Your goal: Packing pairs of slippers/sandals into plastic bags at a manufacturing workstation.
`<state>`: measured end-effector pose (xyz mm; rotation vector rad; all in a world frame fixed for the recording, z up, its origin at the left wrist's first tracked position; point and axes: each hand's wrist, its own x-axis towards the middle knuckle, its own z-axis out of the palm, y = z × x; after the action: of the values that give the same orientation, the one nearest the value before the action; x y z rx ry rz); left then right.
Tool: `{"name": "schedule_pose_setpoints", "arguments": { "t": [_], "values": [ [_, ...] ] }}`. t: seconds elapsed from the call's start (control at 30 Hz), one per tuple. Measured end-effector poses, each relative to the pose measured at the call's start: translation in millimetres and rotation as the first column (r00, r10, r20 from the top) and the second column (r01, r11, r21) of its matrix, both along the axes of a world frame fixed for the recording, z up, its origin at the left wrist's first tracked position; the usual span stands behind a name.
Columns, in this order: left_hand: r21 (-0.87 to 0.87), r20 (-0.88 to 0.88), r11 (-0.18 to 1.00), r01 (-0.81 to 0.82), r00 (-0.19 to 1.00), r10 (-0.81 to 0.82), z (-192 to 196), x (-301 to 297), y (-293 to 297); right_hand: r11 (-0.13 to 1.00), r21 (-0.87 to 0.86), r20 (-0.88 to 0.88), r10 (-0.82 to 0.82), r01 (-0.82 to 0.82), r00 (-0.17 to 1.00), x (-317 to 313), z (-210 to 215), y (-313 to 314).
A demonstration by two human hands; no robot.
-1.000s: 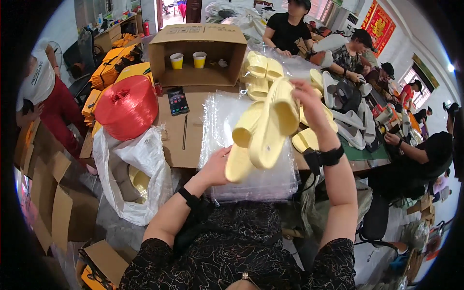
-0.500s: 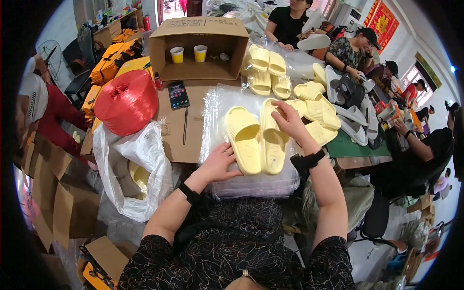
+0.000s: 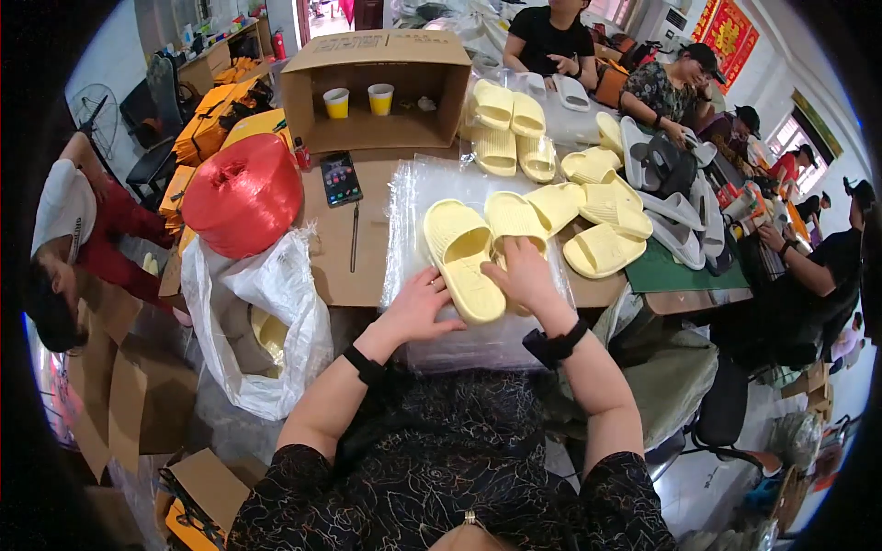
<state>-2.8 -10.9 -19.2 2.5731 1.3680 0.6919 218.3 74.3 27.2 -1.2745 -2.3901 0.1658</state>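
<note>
Two pale yellow slide slippers lie side by side on a stack of clear plastic bags (image 3: 415,197). My left hand (image 3: 418,308) rests with its thumb spread, fingertips touching the outer edge of the left slipper (image 3: 473,280). On the right slipper (image 3: 508,213) lies my right hand (image 3: 528,271), its fingers stretched toward the opening under the strap. Its fingertips are partly hidden there, and the thumb reaches the left slipper's edge. More yellow slippers (image 3: 611,216) stand to the right of the bags. Others, in clear bags (image 3: 503,124), are farther back.
A cardboard box (image 3: 377,55) with two yellow-and-white cups stands at the back. Left are a red twine roll (image 3: 243,197), a phone (image 3: 341,179), a pen (image 3: 355,237) and a white sack (image 3: 262,321). Grey and white slippers (image 3: 675,174) lie right, near several co-workers; another person bends at far left.
My right hand has moved from the right slipper's toe strap down onto its footbed. That slipper now lies flatter beside the left one. The person at far left has bent down.
</note>
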Motion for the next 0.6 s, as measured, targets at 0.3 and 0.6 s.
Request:
{"name": "schedule_pose_setpoints", "arguments": {
  "t": [0.3,0.6],
  "values": [
    [-0.012,-0.052,1.000,-0.015,0.999,0.015,0.5,1.5,-1.6,0.991,-0.043,0.035,-0.122,0.124,0.992,-31.4,-12.0,36.0],
    [-0.026,-0.116,0.999,-0.040,0.993,0.037,1.8,0.8,-4.1,0.987,-0.055,-0.340,-0.161,0.152,0.927,10.5,11.8,20.9]
  ]
}}
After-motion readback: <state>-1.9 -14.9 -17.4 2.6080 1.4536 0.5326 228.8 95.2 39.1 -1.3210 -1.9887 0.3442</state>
